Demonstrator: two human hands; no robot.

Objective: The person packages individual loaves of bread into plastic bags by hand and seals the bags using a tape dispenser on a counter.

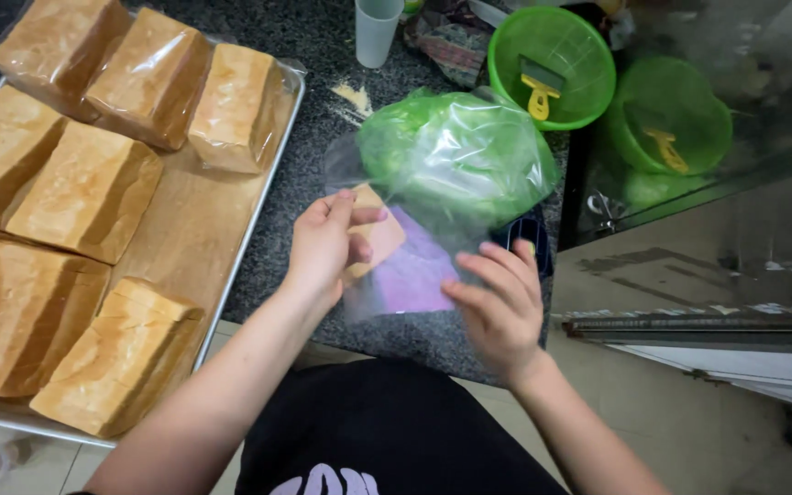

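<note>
I see both hands, left hand and right hand, pinching a clear plastic bag right of the bread tray of wrapped loaves.

8 bread loaves, 2 green bowls, 1 cup.

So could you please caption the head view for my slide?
Both hands, left hand and right hand, hold a clear plastic bag beside a tray of loaves.

Clear bag: thin glossy plastic film. Tabletop: speckled polished stone. Tray: matt metal. Loaves: glossy wrap. Bowls: smooth green plastic.
</note>
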